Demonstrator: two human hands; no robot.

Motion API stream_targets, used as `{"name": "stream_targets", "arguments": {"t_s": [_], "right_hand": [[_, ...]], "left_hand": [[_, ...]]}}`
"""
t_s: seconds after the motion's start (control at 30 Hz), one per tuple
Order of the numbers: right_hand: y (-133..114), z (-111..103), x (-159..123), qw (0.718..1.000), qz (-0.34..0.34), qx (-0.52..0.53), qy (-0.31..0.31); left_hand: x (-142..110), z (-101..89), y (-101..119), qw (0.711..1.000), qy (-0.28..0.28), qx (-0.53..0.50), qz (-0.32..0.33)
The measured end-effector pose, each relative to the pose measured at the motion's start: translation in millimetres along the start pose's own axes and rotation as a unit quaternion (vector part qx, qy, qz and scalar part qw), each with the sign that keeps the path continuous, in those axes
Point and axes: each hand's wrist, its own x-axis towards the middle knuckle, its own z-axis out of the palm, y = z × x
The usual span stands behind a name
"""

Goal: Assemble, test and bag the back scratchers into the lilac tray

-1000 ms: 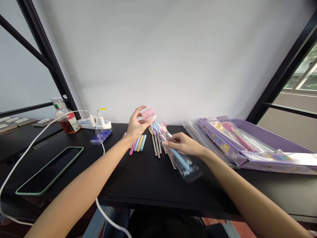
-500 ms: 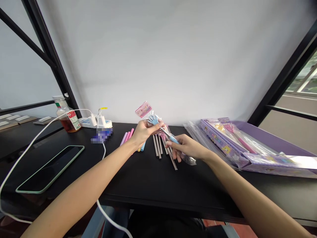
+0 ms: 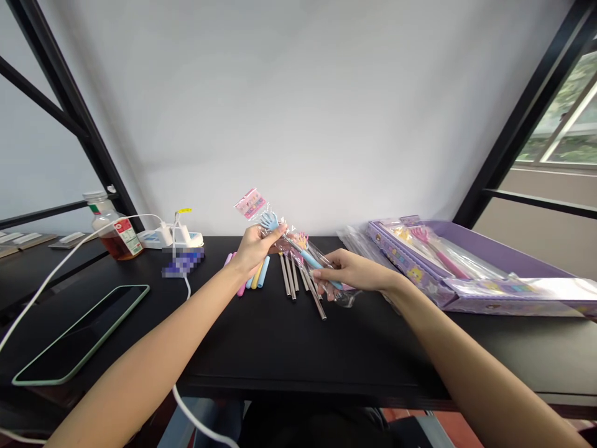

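Observation:
Between my hands is a light-blue back scratcher (image 3: pixel 305 254) with a hand-shaped head, inside a clear plastic sleeve with a pink printed header (image 3: pixel 250 204). My left hand (image 3: pixel 255 250) is closed round it just below the blue head. Lower down, my right hand (image 3: pixel 349 270) pinches the sleeve and the blue handle end. Several metal rods (image 3: pixel 290 277) lie on the black desk under the back scratcher, with pinkish heads partly hidden at their far ends. Coloured tubes (image 3: pixel 258 274) in pink, yellow and blue lie beside my left wrist, partly covered by it.
On the right stands a purple box (image 3: pixel 504 249) holding a packaged pink back scratcher (image 3: pixel 441 252). Clear plastic sleeves (image 3: pixel 361 242) lie beside it. To the left are a phone (image 3: pixel 84 333), a bottle (image 3: pixel 114 233), a power strip (image 3: pixel 193 239) and a white cable (image 3: pixel 60 264).
The back scratcher's blue handle now shows longer, with my right hand nearer its end. More of the coloured tubes shows beside my left hand. The whole view has shifted slightly.

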Motion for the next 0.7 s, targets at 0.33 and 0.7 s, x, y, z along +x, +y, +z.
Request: {"name": "stream_targets", "arguments": {"t_s": [0.33, 0.7], "right_hand": [[-10, -22, -15, 0.977, -0.054, -0.081, 0.189], [48, -134, -99, 0.784, 0.142, -0.204, 0.570]], "left_hand": [[20, 35.7, 10, 0.995, -0.039, -0.045, -0.082], [56, 145.0, -19, 0.867, -0.240, 0.397, 0.179]]}}
